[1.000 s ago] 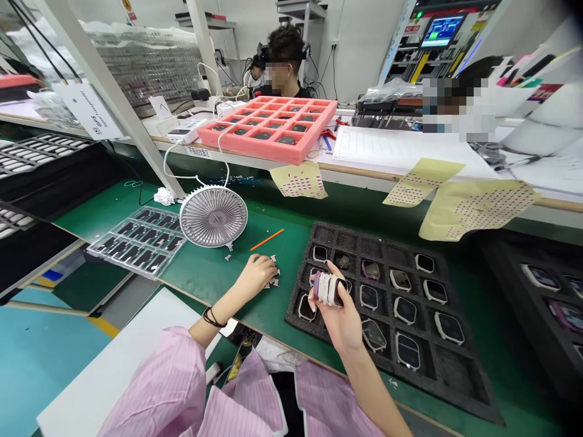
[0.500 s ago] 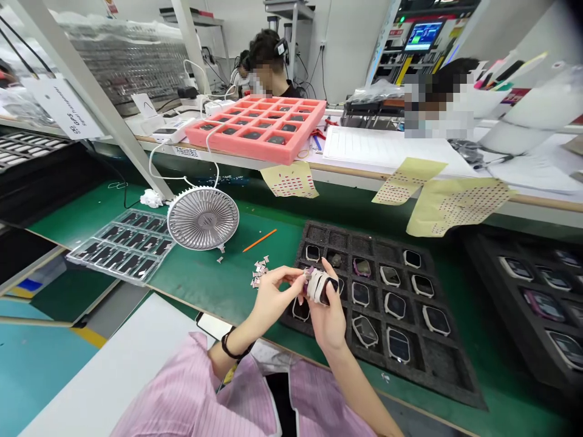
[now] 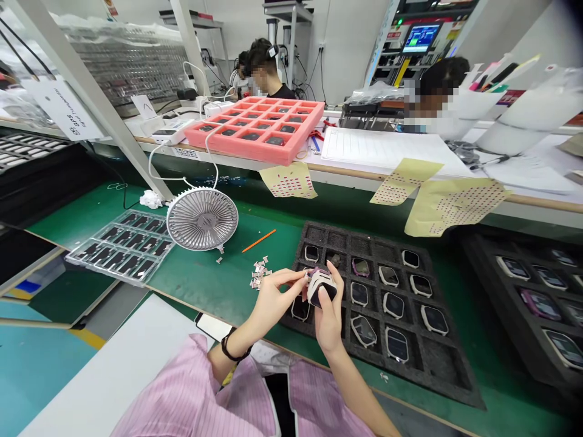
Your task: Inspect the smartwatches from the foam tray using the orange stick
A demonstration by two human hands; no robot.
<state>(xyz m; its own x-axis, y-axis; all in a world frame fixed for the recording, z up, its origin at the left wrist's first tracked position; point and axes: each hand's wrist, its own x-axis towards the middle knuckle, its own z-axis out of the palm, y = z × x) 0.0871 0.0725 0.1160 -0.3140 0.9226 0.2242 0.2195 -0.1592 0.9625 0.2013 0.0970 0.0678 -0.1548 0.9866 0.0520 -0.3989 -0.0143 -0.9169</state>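
My right hand (image 3: 328,309) is wrapped round a small stack of watch cases (image 3: 321,285), with a black screen facing up and a purple case at the far side. The fingertips of my left hand (image 3: 276,296) are pinched together at the stack's left edge; what they hold is too small to make out. Below the stack lies a black foam tray (image 3: 437,358) with watch cases in many of its pockets. Left of the tray, a pile of small pinkish-silver pieces (image 3: 259,270) rests on the green mat (image 3: 182,285).
A round fan (image 3: 203,218) stands left of the hands, beside a clear tray of black parts (image 3: 122,246). An orange stick (image 3: 259,241) lies on the mat. A pink foam tray (image 3: 291,149) sits on the shelf above. Another black tray (image 3: 496,303) is at right. People sit beyond.
The stack in my right hand has been turned so its black screen faces up more, and the fingers have shifted round it. My left hand stays pinched at its edge.
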